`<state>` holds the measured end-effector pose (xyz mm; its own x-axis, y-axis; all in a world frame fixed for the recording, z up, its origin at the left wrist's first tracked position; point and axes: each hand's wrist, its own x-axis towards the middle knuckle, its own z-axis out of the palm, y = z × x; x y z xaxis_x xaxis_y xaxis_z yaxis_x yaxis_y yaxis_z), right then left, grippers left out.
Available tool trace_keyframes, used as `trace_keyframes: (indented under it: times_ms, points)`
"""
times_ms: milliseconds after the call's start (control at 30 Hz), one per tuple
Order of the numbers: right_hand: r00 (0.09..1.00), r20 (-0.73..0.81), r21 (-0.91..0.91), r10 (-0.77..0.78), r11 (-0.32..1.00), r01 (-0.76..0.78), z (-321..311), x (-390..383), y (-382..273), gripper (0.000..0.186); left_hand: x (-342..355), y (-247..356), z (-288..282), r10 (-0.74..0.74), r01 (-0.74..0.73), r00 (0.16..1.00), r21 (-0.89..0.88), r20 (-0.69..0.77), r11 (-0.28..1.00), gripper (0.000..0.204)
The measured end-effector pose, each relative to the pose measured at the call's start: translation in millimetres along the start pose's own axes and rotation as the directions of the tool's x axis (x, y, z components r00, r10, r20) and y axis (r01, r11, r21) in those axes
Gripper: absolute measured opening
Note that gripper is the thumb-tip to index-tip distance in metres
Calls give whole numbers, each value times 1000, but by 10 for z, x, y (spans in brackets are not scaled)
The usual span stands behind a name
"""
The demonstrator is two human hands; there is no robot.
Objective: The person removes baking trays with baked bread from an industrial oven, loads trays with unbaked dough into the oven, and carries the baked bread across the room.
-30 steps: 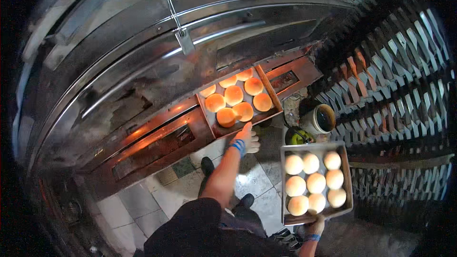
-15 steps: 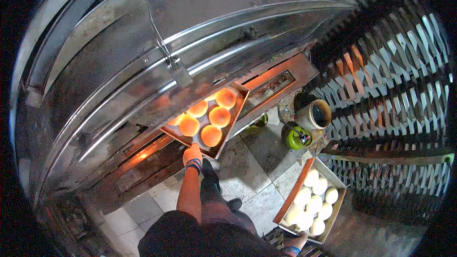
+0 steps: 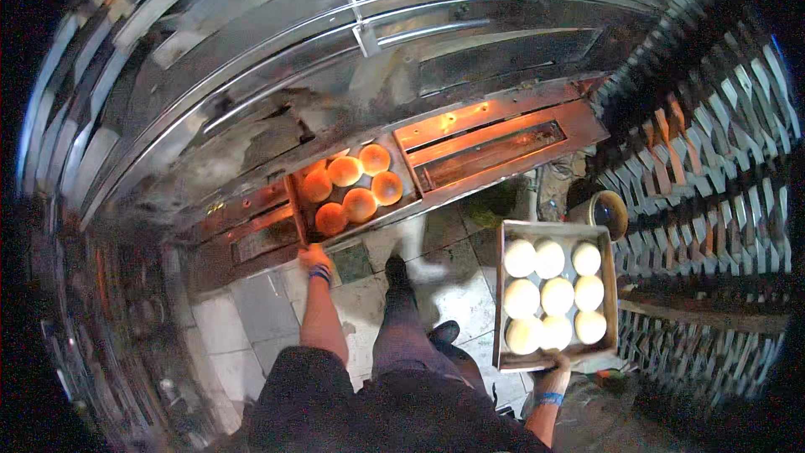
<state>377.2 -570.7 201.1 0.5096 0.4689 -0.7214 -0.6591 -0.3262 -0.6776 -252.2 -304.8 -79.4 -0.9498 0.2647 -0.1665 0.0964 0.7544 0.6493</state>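
My left hand (image 3: 315,257) is closed on the near left corner of a baking tray (image 3: 298,210) at the oven mouth. Several browned buns (image 3: 360,204) sit in that tray, lit orange, and its far side reaches into the oven opening. On the right, my right hand (image 3: 551,362) grips the near edge of a second baking tray (image 3: 613,306), partly hidden beneath it. Rows of pale, round dough buns (image 3: 557,295) fill this tray, which I hold level above the floor.
The metal oven front (image 3: 335,75) curves across the far side, with a glowing slotted ledge (image 3: 495,155) along it. A bucket (image 3: 612,211) stands beyond the right tray. Slatted metal racks (image 3: 704,176) line the right side. Tiled floor (image 3: 251,310) lies below.
The tray of pale buns has come up and forward in my right hand and now sits squarer. The browned-bun tray has turned and lies more along the oven mouth. My view has shifted.
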Motion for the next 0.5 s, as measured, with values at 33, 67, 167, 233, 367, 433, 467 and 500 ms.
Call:
trace_keyframes:
  times_ms: [33,67,167,233,367,433,467,500]
  points:
    - [999,-18,-39,-32,999,32,-151,323,19,23,-651,-27,112,-36,37,999,-194,9,980,46]
    - [999,26,-108,-26,994,29,246,270,-130,21,-869,-116,-140,-34,49,992,-126,118,991,49]
    - [977,201,-98,-66,991,87,1145,501,-218,23,-1392,-51,-384,-193,353,850,-257,491,900,53]
    - [974,188,-6,-128,991,132,1248,1275,-36,21,-2006,612,-285,-9,113,818,-146,575,983,54]
    - [957,291,34,5,999,-15,2418,1607,248,20,-1396,590,376,38,303,784,-436,619,847,46]
    - [961,277,-1,8,1000,-7,2653,1784,329,22,-1141,507,571,81,359,714,-463,695,810,41]
    - [961,277,-1,9,1000,-9,2796,1797,383,22,-957,469,580,123,407,657,-488,744,772,36]
    - [959,280,-7,44,999,-44,2961,1766,441,22,-795,470,579,169,457,598,-507,783,731,32]
